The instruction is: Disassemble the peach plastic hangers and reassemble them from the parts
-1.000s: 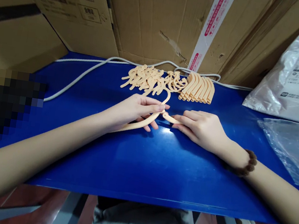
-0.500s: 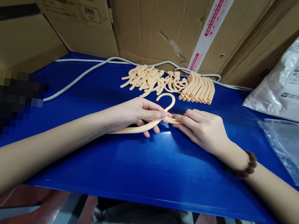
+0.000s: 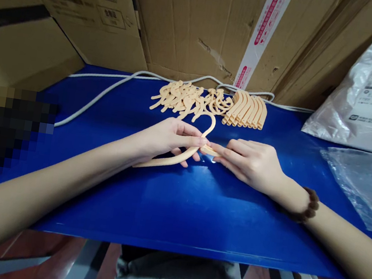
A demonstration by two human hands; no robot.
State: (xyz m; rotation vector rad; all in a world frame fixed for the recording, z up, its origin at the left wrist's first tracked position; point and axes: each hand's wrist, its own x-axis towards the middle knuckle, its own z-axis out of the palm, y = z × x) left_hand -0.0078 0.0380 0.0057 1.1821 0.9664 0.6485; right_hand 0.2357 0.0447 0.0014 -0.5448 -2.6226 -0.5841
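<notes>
Fingers (image 3: 195,142) of the left hand (image 3: 168,138) pinch a hooked hanger piece (image 3: 170,161) just below its curve, over the blue counter (image 3: 174,217); those of the right hand (image 3: 254,164), nearly together, grip a second hanger arm (image 3: 210,151) close beside it.

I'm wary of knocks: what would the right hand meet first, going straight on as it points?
Most likely the left hand pinching the hanger; depth is unclear, so the hands may be touching.

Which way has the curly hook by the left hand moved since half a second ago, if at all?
Yes, a little: the hook shifted away from the person, closer to the heap of loose pieces, which stayed put.
</notes>
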